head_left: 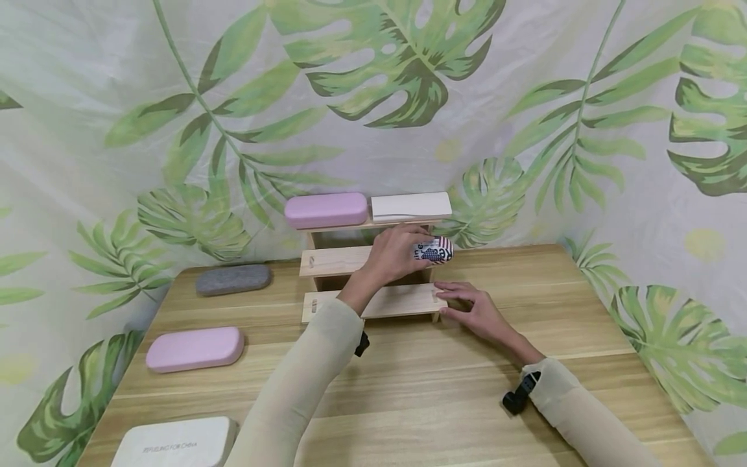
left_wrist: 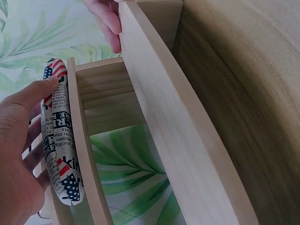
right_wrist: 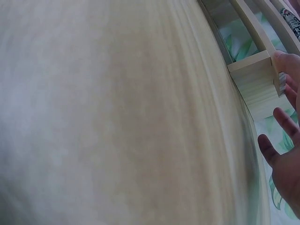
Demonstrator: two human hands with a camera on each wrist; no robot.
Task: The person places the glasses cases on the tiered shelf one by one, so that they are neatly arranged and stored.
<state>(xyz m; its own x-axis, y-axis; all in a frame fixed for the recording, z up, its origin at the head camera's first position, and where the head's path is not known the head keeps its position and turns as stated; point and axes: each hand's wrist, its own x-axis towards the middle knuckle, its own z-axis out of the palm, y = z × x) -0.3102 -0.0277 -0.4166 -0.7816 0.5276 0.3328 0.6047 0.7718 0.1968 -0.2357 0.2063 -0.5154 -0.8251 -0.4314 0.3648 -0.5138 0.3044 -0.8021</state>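
In the head view my left hand (head_left: 392, 254) holds a glasses case (head_left: 434, 250) with a stars-and-stripes and lettering print. The case is level with the middle tier of a three-step wooden display rack (head_left: 403, 301), by its right end. The left wrist view shows the thumb on one end of the printed case (left_wrist: 61, 126), which lies along the edge of a tier. My right hand (head_left: 475, 312) grips the right end of the lowest tier, thumb at the front edge, forefinger at the back. Other fingers are spread in the right wrist view.
On the top tier stand a purple glasses case (head_left: 327, 210) and a white case (head_left: 411, 206). Down the table's left side lie a grey felt case (head_left: 233, 279), a pink case (head_left: 195, 349) and a white lettered case (head_left: 175, 444). A leaf-print cloth (head_left: 373, 97) hangs behind the table.
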